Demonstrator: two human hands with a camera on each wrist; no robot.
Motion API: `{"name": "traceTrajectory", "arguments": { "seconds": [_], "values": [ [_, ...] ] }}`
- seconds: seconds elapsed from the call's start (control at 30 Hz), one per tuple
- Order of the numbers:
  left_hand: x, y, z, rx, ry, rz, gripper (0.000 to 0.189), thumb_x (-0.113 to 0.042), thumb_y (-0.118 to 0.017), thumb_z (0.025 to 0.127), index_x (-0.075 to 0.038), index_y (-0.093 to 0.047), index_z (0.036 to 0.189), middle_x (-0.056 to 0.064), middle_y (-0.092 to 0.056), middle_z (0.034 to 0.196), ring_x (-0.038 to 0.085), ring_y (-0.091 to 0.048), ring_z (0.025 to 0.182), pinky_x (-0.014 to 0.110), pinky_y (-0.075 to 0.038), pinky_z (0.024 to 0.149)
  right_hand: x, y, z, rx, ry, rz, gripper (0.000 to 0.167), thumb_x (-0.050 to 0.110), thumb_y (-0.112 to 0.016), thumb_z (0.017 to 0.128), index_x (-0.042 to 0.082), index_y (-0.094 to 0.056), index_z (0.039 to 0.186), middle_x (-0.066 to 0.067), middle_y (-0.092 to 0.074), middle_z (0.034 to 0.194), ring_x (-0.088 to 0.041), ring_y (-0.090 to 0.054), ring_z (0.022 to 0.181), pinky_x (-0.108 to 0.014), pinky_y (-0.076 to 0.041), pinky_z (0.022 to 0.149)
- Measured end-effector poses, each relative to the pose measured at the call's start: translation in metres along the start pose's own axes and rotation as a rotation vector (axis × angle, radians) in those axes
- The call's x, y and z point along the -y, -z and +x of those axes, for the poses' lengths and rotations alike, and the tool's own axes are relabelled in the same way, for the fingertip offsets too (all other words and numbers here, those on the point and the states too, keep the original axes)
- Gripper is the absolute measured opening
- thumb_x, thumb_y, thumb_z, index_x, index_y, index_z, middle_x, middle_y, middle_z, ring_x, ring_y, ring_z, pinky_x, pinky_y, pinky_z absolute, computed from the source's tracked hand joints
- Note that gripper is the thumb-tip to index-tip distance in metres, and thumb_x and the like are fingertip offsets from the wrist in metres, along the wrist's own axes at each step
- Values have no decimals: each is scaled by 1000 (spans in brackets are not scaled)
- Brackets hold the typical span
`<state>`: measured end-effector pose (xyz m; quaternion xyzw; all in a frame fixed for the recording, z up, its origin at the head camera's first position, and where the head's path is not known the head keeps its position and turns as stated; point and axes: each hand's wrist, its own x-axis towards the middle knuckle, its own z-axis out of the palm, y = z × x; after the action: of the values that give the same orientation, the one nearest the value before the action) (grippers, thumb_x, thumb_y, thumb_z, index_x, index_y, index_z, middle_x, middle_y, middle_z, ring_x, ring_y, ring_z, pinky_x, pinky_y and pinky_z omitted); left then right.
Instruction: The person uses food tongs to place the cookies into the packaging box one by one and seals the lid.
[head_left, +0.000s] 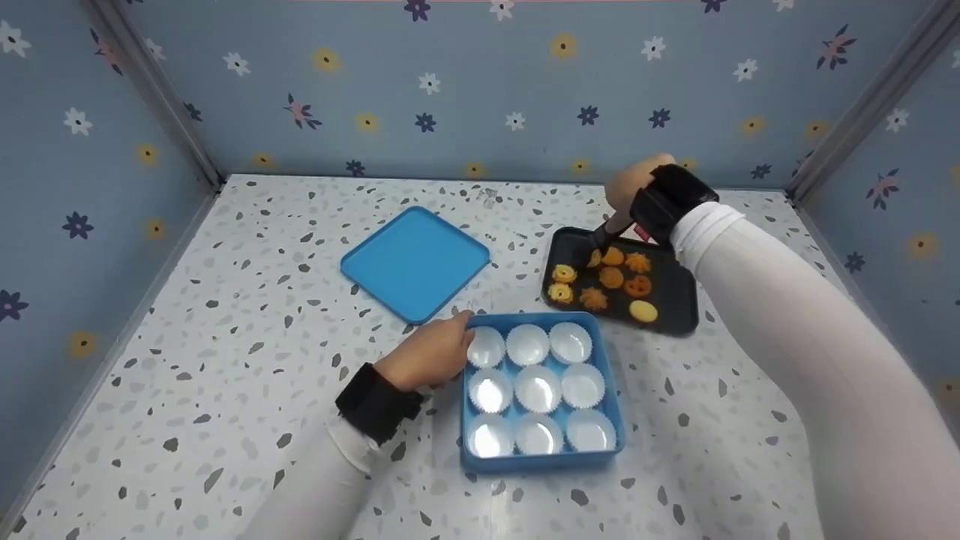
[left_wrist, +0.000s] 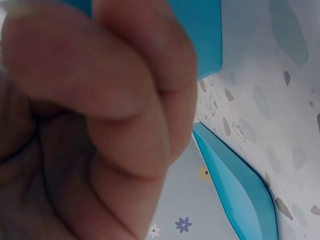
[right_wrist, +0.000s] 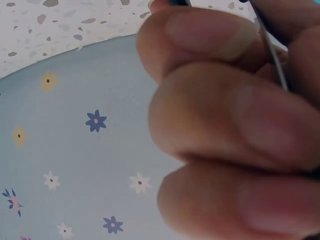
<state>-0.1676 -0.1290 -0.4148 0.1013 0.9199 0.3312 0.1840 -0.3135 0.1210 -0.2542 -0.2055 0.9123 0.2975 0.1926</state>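
Observation:
A blue square box (head_left: 620, 409) stands at the front middle, with rows of white paper cups (head_left: 538, 389) in it. My left hand (head_left: 433, 351) grips the box's upper left corner, fingers curled in the left wrist view. Over the back of a black tray (head_left: 671, 304), my right hand (head_left: 634, 187) holds what look like dark-tipped tongs (head_left: 602, 236), their tips down at a yellow cookie (head_left: 595, 259). In the right wrist view a thin metal edge (right_wrist: 272, 50) shows between the curled fingers. My hand and sleeve partly hide the tray's back edge.
A blue square lid (head_left: 415, 264) lies left of the tray, behind the box. Several cookies (head_left: 611, 277) of different shapes lie on the tray. A small red and white piece (head_left: 642, 233) shows behind the tray. Flowered panels (head_left: 480, 90) wall the speckled table (head_left: 247, 337).

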Motion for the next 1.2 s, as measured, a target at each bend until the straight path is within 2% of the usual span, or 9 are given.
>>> {"name": "traceTrajectory", "arguments": {
  "seconds": [0.2,0.3,0.4,0.47,0.57,0.67,0.83,1.03,1.2],
  "values": [
    [-2,4,-1,24,35,-36,53,-18,-35,108,1,-23,156,9,-61,70,16,-51,43,27,-43,37,-9,17,-28,-37,-22,122,51,57,-58,94,7,-64,83,-5,-57,77,-24,-54,69,-50,-49,66],
    [-3,5,0,28,41,-43,53,-17,-34,108,0,-22,156,10,-62,70,15,-49,42,26,-42,37,-11,26,-48,-41,30,179,56,60,-56,94,8,-72,105,-8,-69,94,-23,-60,74,-49,-49,64],
    [-1,5,1,18,35,-32,53,-17,-34,108,0,-22,156,11,-62,78,15,-50,44,28,-44,39,-5,29,-69,-49,109,194,58,61,-54,94,13,-70,125,-9,-70,113,-24,-64,84,-50,-48,64],
    [0,6,1,16,32,-25,53,-17,-34,108,0,-21,156,13,-63,80,16,-51,45,29,-46,41,4,26,-81,-72,154,179,54,60,-55,95,15,-72,120,-7,-71,102,-23,-62,79,-46,-47,60],
    [1,6,2,17,29,-24,53,-17,-33,108,-1,-21,157,11,-62,78,16,-52,46,29,-47,42,23,19,-92,-134,211,134,43,57,-59,94,17,-76,98,1,-61,75,-19,-54,64,-35,-41,53],
    [2,6,3,22,24,-28,52,-16,-33,108,-2,-21,157,9,-60,73,15,-51,45,29,-46,42,43,10,-97,-189,262,88,37,53,-63,93,19,-70,80,4,-51,62,-16,-47,55,-29,-36,48],
    [4,6,3,31,13,-46,53,-16,-33,107,-3,-21,157,10,-62,72,15,-52,46,30,-47,43,70,1,-95,-278,326,27,37,52,-68,89,19,-65,73,5,-42,58,-15,-40,51,-29,-32,44],
    [5,5,2,34,-1,-61,52,-15,-33,107,-4,-22,157,11,-63,77,15,-53,48,29,-47,43,93,-3,-86,-388,395,-19,41,51,-69,88,18,-58,68,4,-45,56,-16,-43,50,-33,-39,43],
    [5,5,1,39,-10,-60,53,-15,-34,107,-5,-23,157,12,-64,80,16,-55,50,31,-48,44,107,-5,-79,-429,392,-88,44,54,-68,88,16,-61,68,3,-40,52,-15,-41,45,-33,-40,42]
  ]
}}
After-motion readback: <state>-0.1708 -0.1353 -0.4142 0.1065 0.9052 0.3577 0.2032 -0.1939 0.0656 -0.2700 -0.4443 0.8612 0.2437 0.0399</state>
